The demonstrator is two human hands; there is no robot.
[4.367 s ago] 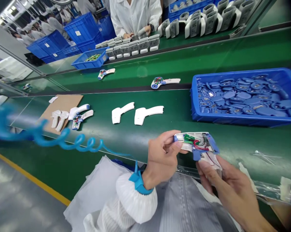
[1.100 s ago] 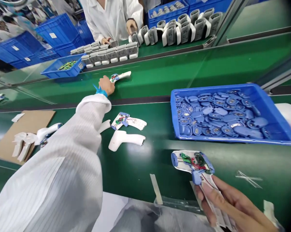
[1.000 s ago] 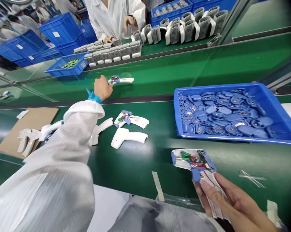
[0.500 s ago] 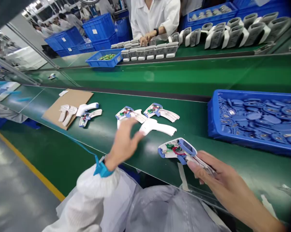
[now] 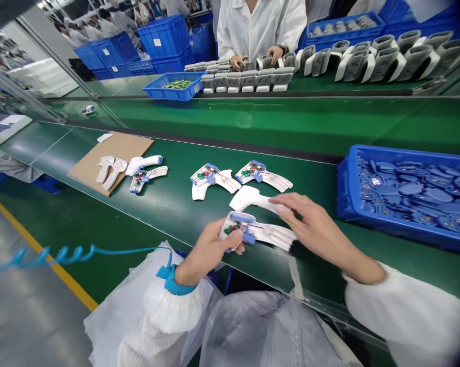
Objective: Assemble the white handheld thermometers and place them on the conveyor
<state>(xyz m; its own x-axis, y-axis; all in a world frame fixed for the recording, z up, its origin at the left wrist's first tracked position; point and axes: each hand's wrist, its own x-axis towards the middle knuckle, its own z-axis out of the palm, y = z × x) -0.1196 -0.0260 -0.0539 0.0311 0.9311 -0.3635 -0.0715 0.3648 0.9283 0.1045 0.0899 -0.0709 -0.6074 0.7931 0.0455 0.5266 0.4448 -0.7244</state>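
My left hand (image 5: 209, 250) clamps the wired shell (image 5: 266, 232); just beyond, the white cover (image 5: 251, 199) lies lengthwise toward my nearer right hand (image 5: 314, 219), grip unclear to me

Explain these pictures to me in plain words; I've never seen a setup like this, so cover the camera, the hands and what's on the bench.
There is no machine here: a person works bare-handed. Every picture comes from one camera on that person's head, looking forward and down.

The left hand, with a blue wristband on its wrist, holds a gun-shaped half-housing with wires and a green board inside. The right hand has its fingertips at the handle of a white shell; whether it grips is hard to tell.

On the green bench lie similar wired halves, a cardboard sheet and a blue bin of blue parts. Across from it, a co-worker handles grey-and-white pieces.
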